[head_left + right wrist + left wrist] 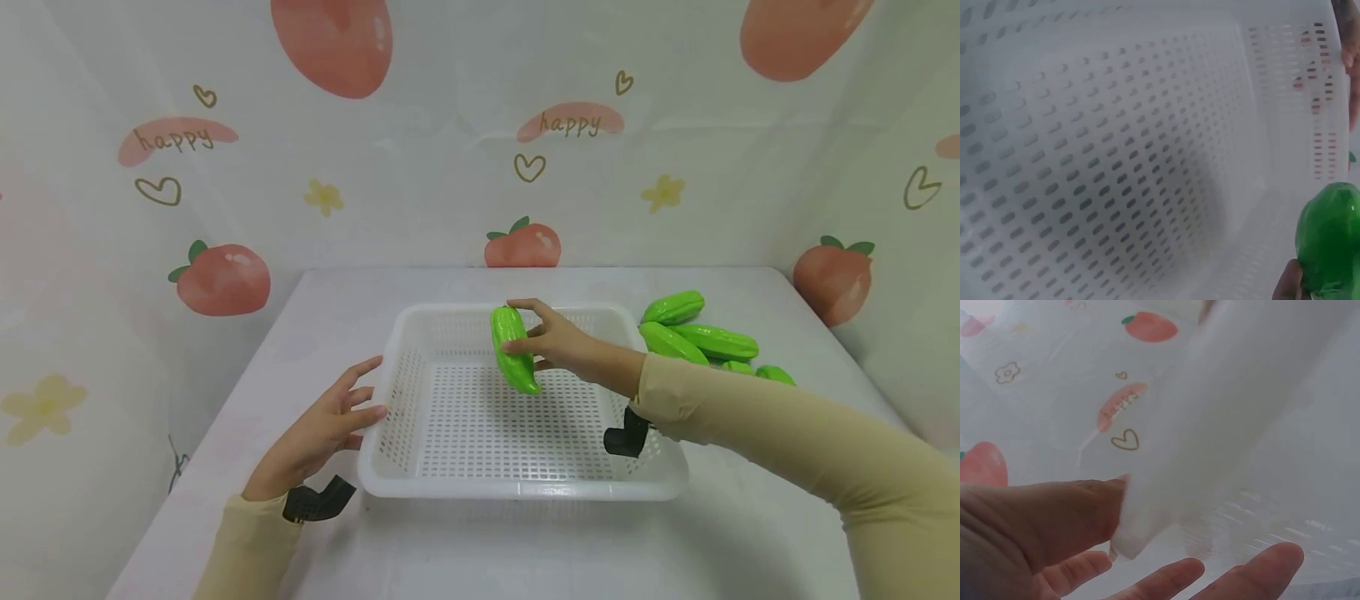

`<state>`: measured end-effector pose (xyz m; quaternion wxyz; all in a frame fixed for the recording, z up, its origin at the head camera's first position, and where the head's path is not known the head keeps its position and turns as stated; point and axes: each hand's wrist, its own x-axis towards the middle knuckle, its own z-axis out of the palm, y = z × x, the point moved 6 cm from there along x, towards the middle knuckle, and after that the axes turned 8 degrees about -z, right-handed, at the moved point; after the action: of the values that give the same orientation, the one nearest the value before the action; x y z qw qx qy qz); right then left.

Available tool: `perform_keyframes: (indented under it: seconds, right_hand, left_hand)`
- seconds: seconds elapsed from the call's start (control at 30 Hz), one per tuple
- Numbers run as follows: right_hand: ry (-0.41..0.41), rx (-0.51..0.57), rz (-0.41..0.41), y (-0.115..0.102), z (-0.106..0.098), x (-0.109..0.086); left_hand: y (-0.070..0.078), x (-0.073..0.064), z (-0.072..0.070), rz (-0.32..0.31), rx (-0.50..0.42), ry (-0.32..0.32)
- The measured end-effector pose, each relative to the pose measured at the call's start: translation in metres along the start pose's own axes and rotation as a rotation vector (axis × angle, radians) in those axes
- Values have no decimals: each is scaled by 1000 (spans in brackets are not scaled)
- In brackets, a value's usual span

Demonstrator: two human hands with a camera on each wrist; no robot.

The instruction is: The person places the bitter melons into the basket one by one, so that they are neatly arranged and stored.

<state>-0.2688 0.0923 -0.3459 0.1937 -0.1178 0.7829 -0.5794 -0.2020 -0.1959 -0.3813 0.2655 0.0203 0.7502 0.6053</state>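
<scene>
My right hand [558, 340] pinches a glossy bright green, ridged bitter melon [513, 350] between thumb and fingers. The bitter melon hangs tip down over a white perforated plastic basket [517, 490]; its near part also shows as a green shape [1330, 240] in the right wrist view. At the basket's left side, my left hand [322, 429] touches the rim with relaxed, spread fingers. In the left wrist view, its thumb [1079, 512] lies against the rim [1141, 534] and the other fingers extend below.
Several more green bitter melons [716, 342] lie in a group on the white table [480, 550], right of the basket; the right forearm partly covers them. A white cloth backdrop [420, 183] with printed fruit stands behind and along the sides.
</scene>
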Motion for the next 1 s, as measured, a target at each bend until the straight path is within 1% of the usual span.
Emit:
perform_keyframes:
  seconds: [0.23,0.4,0.5,0.6,0.8,1.0]
  right_hand:
    - [-5,29,64,22,21,11]
    - [-3,49,95,32,35,18]
    - [-3,40,83,35,41,21]
    - [-4,30,67,37,47,24]
    - [3,49,61,43,55,31]
    - [-11,43,24,44,66,40]
  left_hand:
    - [0,-1,1,-3,-8,-1]
    - [1,-1,2,3,-13,-9]
    - [2,-1,2,21,-8,-23]
    - [3,-1,2,24,-8,-25]
    - [3,0,3,1,-14,-12]
    - [2,0,2,-11,-1,5]
